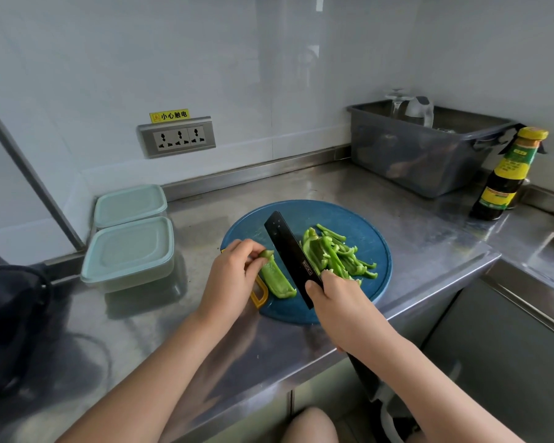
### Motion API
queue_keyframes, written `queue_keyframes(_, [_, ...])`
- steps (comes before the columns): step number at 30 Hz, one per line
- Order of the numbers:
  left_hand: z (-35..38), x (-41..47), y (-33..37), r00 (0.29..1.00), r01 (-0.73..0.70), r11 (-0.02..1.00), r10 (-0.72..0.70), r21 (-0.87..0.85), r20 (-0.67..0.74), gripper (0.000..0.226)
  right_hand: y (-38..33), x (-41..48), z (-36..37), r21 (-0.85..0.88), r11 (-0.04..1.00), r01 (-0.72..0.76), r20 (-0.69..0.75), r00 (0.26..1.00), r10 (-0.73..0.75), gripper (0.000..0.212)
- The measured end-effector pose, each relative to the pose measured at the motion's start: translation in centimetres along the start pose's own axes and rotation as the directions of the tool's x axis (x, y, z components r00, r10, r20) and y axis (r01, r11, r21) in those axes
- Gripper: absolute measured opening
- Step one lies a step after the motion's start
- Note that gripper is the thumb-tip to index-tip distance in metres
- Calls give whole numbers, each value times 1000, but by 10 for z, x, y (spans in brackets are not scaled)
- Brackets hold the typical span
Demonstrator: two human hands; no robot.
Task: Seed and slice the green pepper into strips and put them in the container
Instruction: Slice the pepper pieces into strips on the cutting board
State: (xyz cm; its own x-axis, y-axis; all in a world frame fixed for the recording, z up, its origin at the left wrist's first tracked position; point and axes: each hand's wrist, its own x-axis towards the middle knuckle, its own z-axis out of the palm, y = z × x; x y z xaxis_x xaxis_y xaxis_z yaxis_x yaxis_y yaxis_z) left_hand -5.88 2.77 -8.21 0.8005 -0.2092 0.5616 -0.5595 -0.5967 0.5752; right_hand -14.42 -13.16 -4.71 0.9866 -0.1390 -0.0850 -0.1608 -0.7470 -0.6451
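The counter is brushed steel, shiny and streaky. My board looks like matt blue plastic, finely scored. My knife has a matt black blade. The pepper piece is waxy-glossy; the near container frosted plastic.

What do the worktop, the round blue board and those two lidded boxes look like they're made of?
Worktop: stainless steel, brushed, judging by its grey sheen and blurred reflections. Round board: probably matte plastic, uniformly blue with pale knife scratches. Lidded boxes: likely plastic, translucent walls under pale green lids.
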Motion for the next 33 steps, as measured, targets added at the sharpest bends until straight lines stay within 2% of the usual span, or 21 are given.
queue_keyframes(15, [2,-1,2,1000,15,999,-15,31,-14,9,0,-4,11,-59,998,0,-4,1000,-1,35])
queue_keyframes(23, [1,1,1,986,164,985,-163,46,-35,11,1,-13,22,-154,987,44,-58,997,-53,28])
queue_keyframes(33, [4,3,-2,950,310,948,-311,73,1,15,-4,-6,23,-242,970,29,-17,999,-34,17])
